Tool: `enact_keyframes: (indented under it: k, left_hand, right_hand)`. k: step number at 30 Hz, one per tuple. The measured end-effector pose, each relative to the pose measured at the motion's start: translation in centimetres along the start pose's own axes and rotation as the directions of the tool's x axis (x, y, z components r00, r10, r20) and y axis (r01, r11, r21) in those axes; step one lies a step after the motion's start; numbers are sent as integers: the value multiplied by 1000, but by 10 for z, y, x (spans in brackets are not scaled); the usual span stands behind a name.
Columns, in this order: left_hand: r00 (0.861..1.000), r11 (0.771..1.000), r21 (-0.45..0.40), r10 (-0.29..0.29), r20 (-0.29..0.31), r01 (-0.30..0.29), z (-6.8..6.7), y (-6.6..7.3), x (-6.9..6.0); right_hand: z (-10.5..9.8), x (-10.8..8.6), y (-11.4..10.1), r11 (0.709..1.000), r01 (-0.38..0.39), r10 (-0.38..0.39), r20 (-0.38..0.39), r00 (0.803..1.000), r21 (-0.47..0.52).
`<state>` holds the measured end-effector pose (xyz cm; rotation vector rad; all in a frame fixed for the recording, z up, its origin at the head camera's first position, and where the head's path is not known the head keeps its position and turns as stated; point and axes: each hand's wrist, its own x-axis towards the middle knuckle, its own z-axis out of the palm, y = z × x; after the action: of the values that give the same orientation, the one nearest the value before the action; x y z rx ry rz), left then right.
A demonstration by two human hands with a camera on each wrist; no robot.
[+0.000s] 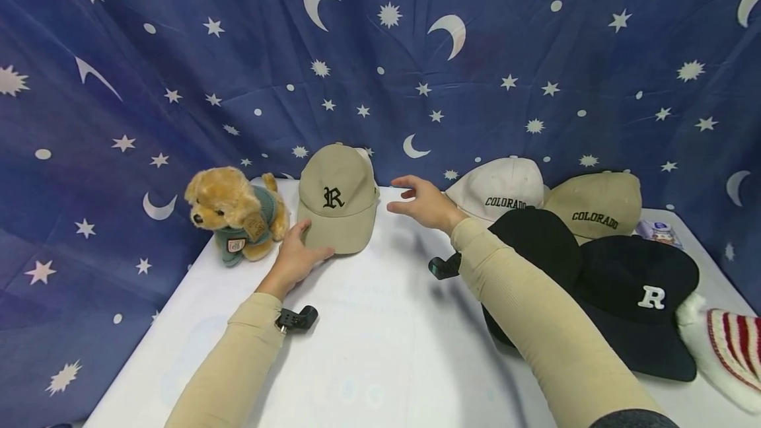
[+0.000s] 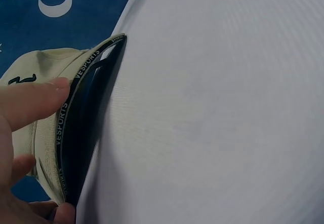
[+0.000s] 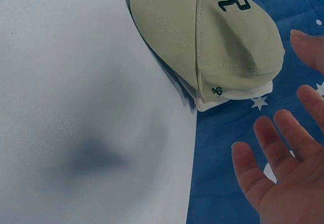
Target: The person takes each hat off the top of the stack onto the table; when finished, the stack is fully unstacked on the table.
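Observation:
A beige baseball cap (image 1: pixel 337 180) with a black R on its front stands at the back of the table, brim toward me. My left hand (image 1: pixel 295 257) grips its brim, thumb at the front edge and fingers at the left side. In the left wrist view the thumb lies across the cap (image 2: pixel 48 127), beside the dark underside. A strip of something white (image 3: pixel 215 103) shows behind the cap in the right wrist view; most of it is hidden. My right hand (image 1: pixel 429 203) hovers right of the cap, fingers spread, apart from it and holding nothing.
A plush dog (image 1: pixel 228 207) in a green top sits left of the cap. At the right are a white COLORADO cap (image 1: pixel 499 183), a tan COLORADO cap (image 1: pixel 600 200), a black cap (image 1: pixel 535 236), a dark R cap (image 1: pixel 624 276) and a red-striped white fuzzy item (image 1: pixel 728 349).

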<state>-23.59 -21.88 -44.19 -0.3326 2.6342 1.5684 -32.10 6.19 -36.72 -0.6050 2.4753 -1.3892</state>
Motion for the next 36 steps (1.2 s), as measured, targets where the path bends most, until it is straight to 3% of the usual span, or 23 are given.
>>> enact_keyframes:
  k: [8, 20, 30, 36]
  left_hand:
    - [999, 999, 51, 15, -30, -14, 1, -4, -2]
    - [998, 997, 39, 64, -8, -64, -1, -7, -3]
    - [996, 995, 43, 88, 5, -88, -3, -5, -6]
    - [997, 996, 37, 79, 8, -79, -3, -6, -6]
  right_hand:
    - [6, 16, -2, 1000, 24, -24, 6, 1000, -4]
    - [23, 51, -8, 998, 54, -55, 35, 998, 7]
    - [28, 66, -13, 1000, 8, -8, 66, 998, -3]
    - [29, 69, -13, 999, -10, 5, 93, 996, 50]
